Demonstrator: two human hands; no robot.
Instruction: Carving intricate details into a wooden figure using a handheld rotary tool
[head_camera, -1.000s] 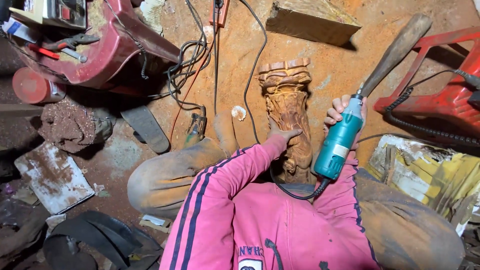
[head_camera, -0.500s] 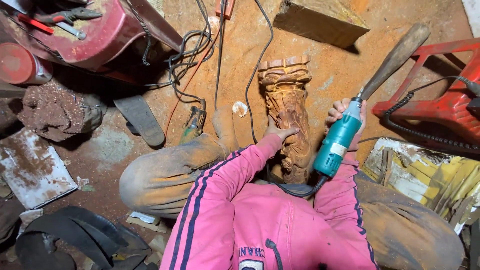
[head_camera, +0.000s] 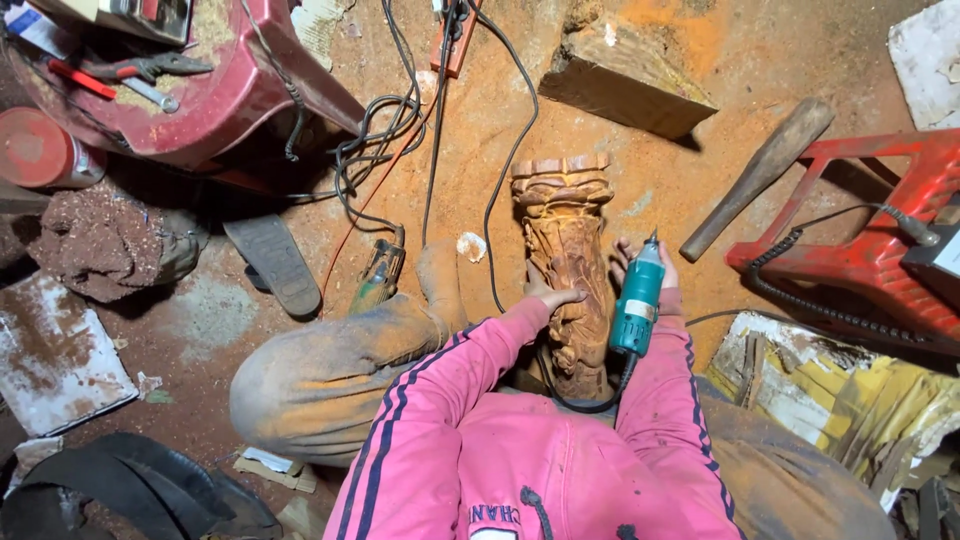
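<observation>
Left hand (head_camera: 556, 297) lies flat on the left side of the carving (head_camera: 566, 270), fingers spread and pressing, not gripping anything. Right hand (head_camera: 640, 268) is clamped around the teal grinder (head_camera: 638, 300), tip pointing far, just right of the carving; can't tell if the bit touches the wood. Hands apart, carving between them.

Floor (head_camera: 640, 110) is orange with sawdust. Dark red stool (head_camera: 210, 100) far left, with pliers (head_camera: 150, 66) and other tools on its seat. Red frame (head_camera: 880, 240) on the right, with a coiled black cord (head_camera: 800, 300) running along it. Wood block (head_camera: 625, 75) far, past the carving. The carving is a tall brown figure lying lengthwise at centre between the person's knees, top end far, near end at the lap. Yellow-white torn board (head_camera: 830, 390) near right. White slab (head_camera: 50, 350) near left, dusty lump (head_camera: 95, 240) just far of it. Mallet (head_camera: 755, 180) lies tilted right of the carving, near the frame. Sandal (head_camera: 272, 262) left of centre. Black cables (head_camera: 400, 130) tangle far of the left knee; one runs near to the grinder's tail. Red can (head_camera: 40, 150) at the left edge. Second tool (head_camera: 378, 275), green-yellow, rests by the left knee. Small white scrap (head_camera: 470, 245) just left of the carving.
</observation>
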